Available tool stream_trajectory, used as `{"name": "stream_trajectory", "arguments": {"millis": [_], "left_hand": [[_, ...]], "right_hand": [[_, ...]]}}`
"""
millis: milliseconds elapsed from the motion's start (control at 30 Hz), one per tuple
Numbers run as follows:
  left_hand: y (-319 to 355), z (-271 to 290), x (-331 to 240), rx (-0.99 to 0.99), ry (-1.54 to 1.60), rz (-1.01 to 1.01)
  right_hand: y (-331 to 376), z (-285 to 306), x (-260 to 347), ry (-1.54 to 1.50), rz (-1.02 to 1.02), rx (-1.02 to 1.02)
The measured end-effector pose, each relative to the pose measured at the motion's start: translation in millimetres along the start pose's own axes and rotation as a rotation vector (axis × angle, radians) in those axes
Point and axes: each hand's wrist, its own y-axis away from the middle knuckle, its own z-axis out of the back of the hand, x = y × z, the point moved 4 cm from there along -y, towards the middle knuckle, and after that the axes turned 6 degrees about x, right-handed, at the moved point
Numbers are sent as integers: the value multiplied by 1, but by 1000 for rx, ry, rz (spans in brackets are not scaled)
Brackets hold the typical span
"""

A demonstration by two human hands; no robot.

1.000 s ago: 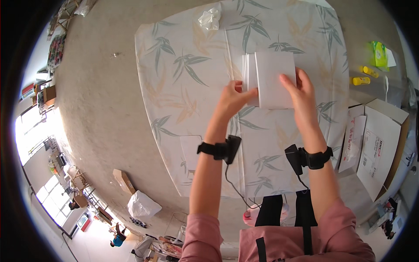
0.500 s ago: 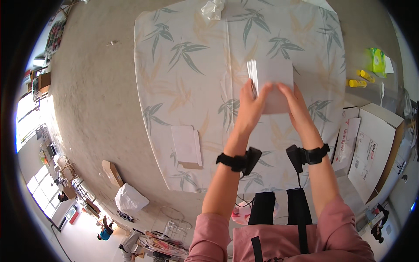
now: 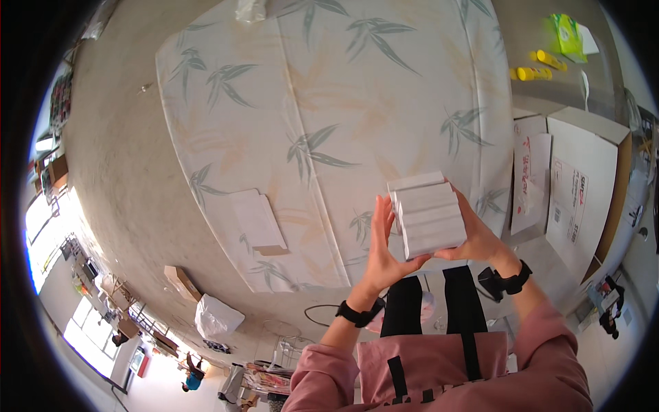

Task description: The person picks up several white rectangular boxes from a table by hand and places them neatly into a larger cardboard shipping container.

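A stack of folded white card boxes is held up near the table's front edge, its layered edges facing up. My left hand is closed round its left side, with the thumb along the bottom. Against the right side presses my right hand, its thumb meeting the lower edge near the left thumb. Some fingers of both hands are hidden behind the stack. A single flattened white card box lies on the table to the left, apart from both hands.
A leaf-patterned cloth covers the table. Crumpled clear plastic lies at its far edge. Right of it are a large open carton, yellow tubes and a green packet. A white bag sits on the floor at left.
Both hands have drawn the stack nearer my body and tipped it, so its layered edges now show instead of a flat face. The view has shifted; the single flattened box still lies on the table.
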Motion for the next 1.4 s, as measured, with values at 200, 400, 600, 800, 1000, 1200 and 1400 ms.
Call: {"name": "stream_trajectory", "arguments": {"millis": [200, 400, 600, 800, 1000, 1200, 1400], "left_hand": [[10, -5, 11, 157, -637, -376], [0, -7, 33, 236, -811, -378], [-2, -13, 46, 265, -990, -401], [3, -29, 6, 356, -831, -152], [10, -144, -95, 535, -494, 41], [6, -316, -159, 694, -529, -60], [-21, -506, -163, 898, -565, -138]], "right_hand": [[22, 3, -21, 347, 95, 78], [24, 0, -39, 593, 213, -37], [22, -4, -47, 639, 277, -136], [51, 5, -44, 269, 102, -87], [181, 35, 4, -484, -41, -245], [332, 92, 12, -880, -10, -555], [452, 169, -20, -1007, 60, -951]]}}
